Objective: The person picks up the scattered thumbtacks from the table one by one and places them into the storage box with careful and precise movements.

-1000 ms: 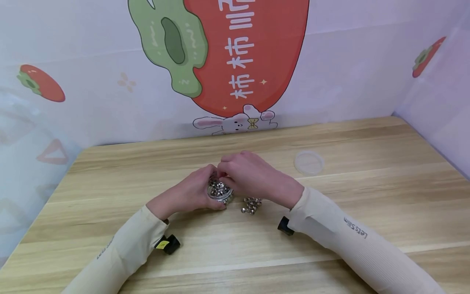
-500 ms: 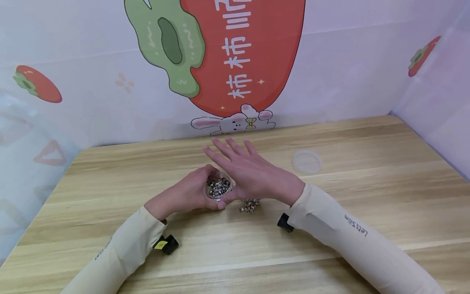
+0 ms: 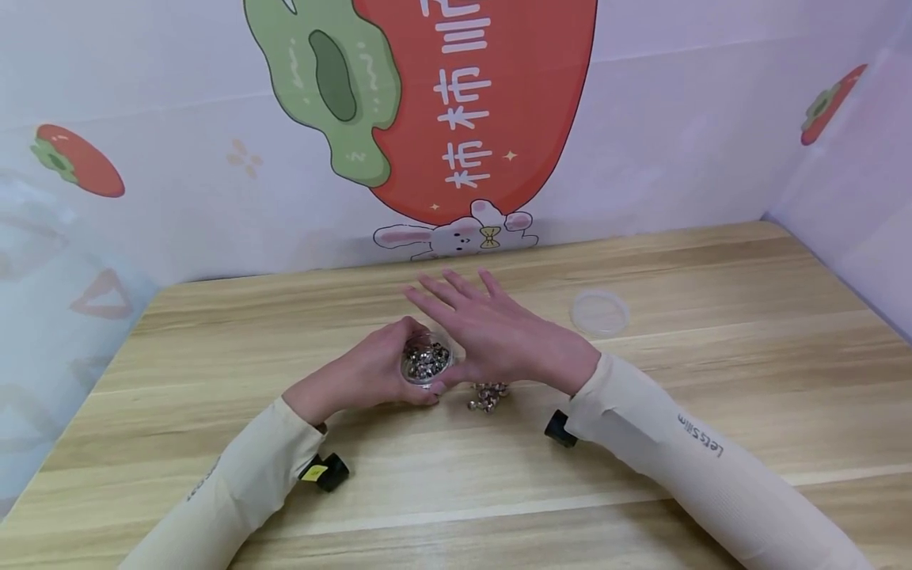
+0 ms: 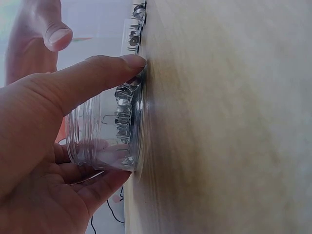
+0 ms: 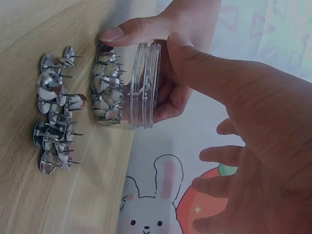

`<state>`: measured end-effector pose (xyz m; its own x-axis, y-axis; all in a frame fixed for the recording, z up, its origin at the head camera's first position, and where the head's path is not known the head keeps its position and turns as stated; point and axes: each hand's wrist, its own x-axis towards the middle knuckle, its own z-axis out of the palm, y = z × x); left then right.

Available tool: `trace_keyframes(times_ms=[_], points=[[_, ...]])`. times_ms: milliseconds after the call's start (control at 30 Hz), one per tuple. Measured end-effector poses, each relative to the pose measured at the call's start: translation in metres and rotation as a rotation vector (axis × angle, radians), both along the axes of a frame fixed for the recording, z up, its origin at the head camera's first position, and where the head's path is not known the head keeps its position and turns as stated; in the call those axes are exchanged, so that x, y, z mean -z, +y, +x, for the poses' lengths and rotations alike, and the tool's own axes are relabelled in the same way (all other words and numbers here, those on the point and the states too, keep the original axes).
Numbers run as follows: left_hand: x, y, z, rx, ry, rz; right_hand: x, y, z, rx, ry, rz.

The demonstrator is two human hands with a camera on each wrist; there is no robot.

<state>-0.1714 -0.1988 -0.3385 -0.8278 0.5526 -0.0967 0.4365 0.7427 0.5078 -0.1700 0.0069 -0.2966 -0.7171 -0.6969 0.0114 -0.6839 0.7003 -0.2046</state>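
My left hand (image 3: 370, 368) grips a clear round plastic jar (image 5: 145, 87) that stands upright on the table, thumb in front and fingers behind. Inside it lies a layer of silver thumbtacks (image 5: 107, 90), also visible through the wall in the left wrist view. My right hand (image 3: 495, 332) is beside and above the open jar, fingers spread and straight, with nothing held. Its thumb is close to the jar's rim; whether they touch I cannot tell. A small pile of loose thumbtacks (image 5: 56, 112) lies on the wood to the right of the jar, partly beneath my right hand in the head view.
A clear round lid (image 3: 600, 313) lies flat toward the back right of the wooden table (image 3: 427, 491). A printed cloth backdrop (image 3: 663, 142) rises behind the table's far edge.
One second ago my right hand was bent over the jar's mouth with curled fingers; it then spread them and drew back to the right. My left hand keeps its grip on the jar.
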Motion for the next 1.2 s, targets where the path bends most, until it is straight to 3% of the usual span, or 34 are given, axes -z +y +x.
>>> trace_keyframes(times_ms=[500, 833, 1200], points=[[0.001, 0.002, 0.000, -0.026, -0.029, -0.018, 0.006, 0.061, 0.011, 0.066, 0.012, -0.018], [0.000, 0.001, 0.001, -0.033, -0.039, -0.017, 0.005, 0.058, 0.014, 0.066, -0.041, -0.005], [0.000, 0.001, 0.001, -0.025, -0.029, -0.007, 0.021, 0.054, 0.012, 0.020, -0.071, 0.043]])
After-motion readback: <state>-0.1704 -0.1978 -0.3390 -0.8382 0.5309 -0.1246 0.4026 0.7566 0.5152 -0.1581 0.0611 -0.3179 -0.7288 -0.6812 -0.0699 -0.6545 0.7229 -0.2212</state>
